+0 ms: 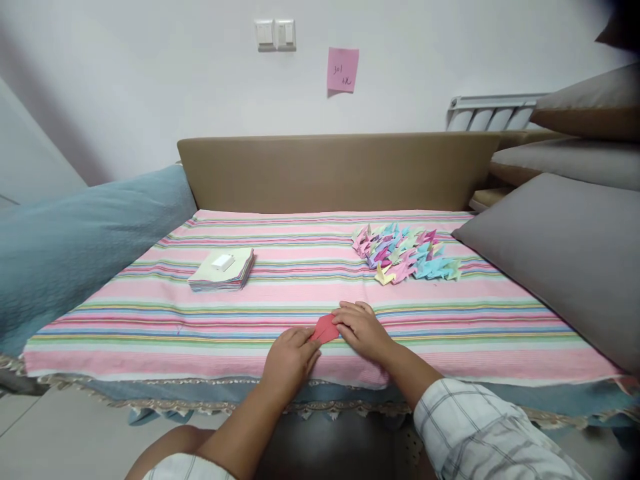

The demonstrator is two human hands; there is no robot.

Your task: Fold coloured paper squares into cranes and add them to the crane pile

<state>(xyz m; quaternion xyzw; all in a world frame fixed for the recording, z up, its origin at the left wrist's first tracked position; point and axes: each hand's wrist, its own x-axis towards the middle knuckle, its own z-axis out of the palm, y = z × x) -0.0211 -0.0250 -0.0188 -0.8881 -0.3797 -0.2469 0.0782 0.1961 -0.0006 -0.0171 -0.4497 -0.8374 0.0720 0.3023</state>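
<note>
As seemingly finished pieces crowd centre right and an unfolded stack waits centre left, left hand and right hand clamp fingers on a part-folded red sheet, lower centre.

Both ends of the red paper are covered by the left hand and right hand. The grey cushions are cut off by the right edge, the blue armrest by the left.

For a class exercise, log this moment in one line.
left hand: on red paper; right hand: same paper; paper stack: left; folded papers: right
</note>
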